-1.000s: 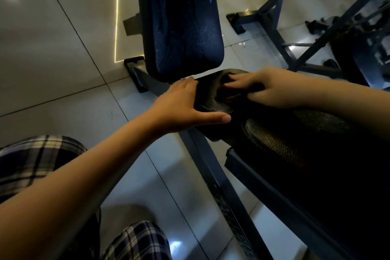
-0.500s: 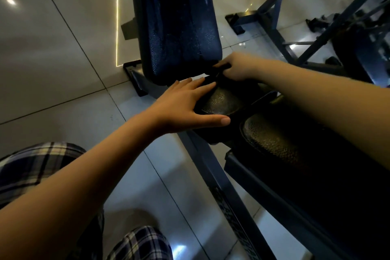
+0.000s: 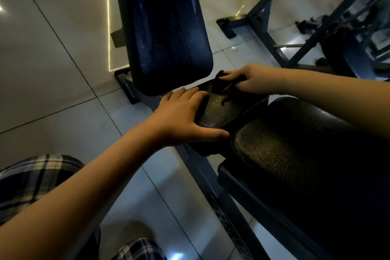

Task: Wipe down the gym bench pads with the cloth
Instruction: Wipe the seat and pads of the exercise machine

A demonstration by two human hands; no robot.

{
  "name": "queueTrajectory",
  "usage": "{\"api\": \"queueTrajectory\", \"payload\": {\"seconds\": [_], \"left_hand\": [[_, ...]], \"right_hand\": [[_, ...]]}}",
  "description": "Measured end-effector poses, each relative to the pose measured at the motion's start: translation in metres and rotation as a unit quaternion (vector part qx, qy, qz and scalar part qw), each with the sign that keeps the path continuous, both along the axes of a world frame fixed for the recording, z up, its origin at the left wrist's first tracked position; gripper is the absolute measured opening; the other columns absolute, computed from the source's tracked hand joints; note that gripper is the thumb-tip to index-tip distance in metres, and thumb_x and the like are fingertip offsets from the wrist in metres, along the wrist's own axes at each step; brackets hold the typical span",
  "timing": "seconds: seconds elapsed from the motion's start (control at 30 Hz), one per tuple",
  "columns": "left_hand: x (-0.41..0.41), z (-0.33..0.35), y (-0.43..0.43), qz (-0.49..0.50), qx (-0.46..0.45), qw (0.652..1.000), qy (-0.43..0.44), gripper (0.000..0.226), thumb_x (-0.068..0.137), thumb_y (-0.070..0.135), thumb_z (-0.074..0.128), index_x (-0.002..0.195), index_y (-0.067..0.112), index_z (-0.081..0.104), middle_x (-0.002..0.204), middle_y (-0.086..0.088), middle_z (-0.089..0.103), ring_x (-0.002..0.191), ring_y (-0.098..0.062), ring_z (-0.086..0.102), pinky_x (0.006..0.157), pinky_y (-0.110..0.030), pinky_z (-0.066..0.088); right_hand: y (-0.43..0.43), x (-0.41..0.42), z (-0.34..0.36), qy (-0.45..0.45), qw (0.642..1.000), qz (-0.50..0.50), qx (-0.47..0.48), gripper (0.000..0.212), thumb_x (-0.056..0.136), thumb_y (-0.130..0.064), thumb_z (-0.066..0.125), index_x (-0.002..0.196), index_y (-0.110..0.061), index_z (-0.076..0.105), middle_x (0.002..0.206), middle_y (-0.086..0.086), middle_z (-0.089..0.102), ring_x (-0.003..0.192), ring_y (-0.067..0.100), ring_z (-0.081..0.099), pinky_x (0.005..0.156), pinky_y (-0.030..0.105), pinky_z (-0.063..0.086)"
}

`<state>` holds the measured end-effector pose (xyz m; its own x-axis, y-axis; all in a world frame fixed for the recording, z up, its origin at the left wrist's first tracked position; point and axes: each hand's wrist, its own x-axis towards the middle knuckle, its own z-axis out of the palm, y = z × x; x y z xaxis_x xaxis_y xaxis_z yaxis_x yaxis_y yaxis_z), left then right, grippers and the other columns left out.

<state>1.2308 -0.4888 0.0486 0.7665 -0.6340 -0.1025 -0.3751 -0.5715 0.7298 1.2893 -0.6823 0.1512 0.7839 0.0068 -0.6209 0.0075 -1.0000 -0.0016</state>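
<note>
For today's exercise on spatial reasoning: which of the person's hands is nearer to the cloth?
Right. The right hand grips the cloth at the far edge of the small pad; the left hand rests flat on its left side, apart from the cloth.

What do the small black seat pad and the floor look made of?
The small black pebbled seat pad looks like grained vinyl or faux leather: bumpy, slightly shiny skin. The pale glossy floor looks like polished tile: grout lines, mirrored lights.
</note>
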Motion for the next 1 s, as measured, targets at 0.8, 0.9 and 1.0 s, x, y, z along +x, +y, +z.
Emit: {"api": "queueTrajectory", "payload": {"seconds": [0.8,0.9,1.0], "left_hand": [[0.007,0.021,0.015,-0.092,0.048,0.990,0.097,0.135,0.046,0.070,0.073,0.156,0.032,0.004,0.162,0.010,0.001,0.148,-0.015,0.003,0.120,-0.037,0.005],[0.008,0.025,0.014,-0.092,0.036,0.990,0.098,0.128,0.056,0.056,0.085,0.156,0.029,0.008,0.161,0.008,0.009,0.147,-0.016,0.010,0.119,-0.035,0.012],[0.011,0.027,0.015,-0.083,0.019,0.989,0.118,0.125,0.056,0.047,0.089,0.155,0.030,0.015,0.159,0.009,0.018,0.145,-0.018,0.019,0.117,-0.035,0.019]], "right_hand": [[0.000,0.010,-0.008,-0.022,0.998,-0.057,-0.002,0.038,0.096,-0.011,0.046,0.132,-0.019,0.056,0.093,0.006,0.060,0.068,0.012,0.051,0.057,0.019,0.038],[0.010,0.011,-0.011,-0.021,0.998,-0.064,-0.019,0.037,0.095,-0.010,0.046,0.131,-0.012,0.055,0.098,0.009,0.057,0.085,0.021,0.054,0.074,0.028,0.041],[0.019,-0.005,0.000,-0.008,0.999,-0.031,-0.020,0.044,0.095,-0.009,0.044,0.136,-0.024,0.052,0.121,0.012,0.058,0.087,0.020,0.057,0.073,0.026,0.044]]}}
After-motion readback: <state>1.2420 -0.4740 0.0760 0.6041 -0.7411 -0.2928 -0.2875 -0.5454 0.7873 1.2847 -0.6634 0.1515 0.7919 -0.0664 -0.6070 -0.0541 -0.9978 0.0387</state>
